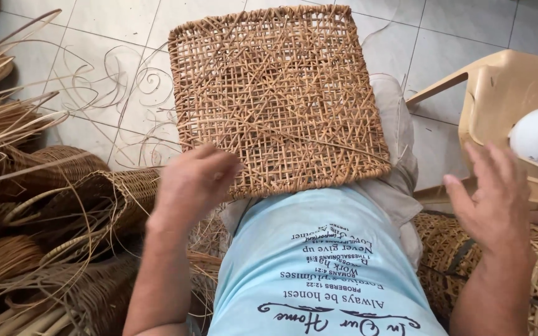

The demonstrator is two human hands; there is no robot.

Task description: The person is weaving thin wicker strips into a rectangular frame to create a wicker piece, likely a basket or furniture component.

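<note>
Woven baskets (76, 205) lie heaped at the left with loose rattan strips (14, 112) over and around them, their insides too dark to make out. A square woven rattan panel (281, 99) rests flat on the person's lap above a pale tiled floor (94, 50), the left hand (191, 180) curled on its near left edge, though whether it grips a strand is blurred. The right hand (493, 199) hovers open, fingers apart, holding nothing, beside a tan plastic chair (505, 87) cut off at the frame's edge.

Place: home basket-weaving workshop
Signs: woven baskets (63, 186), loose rattan strips (14, 118), tiled floor (107, 56), plastic chair (505, 93)
</note>
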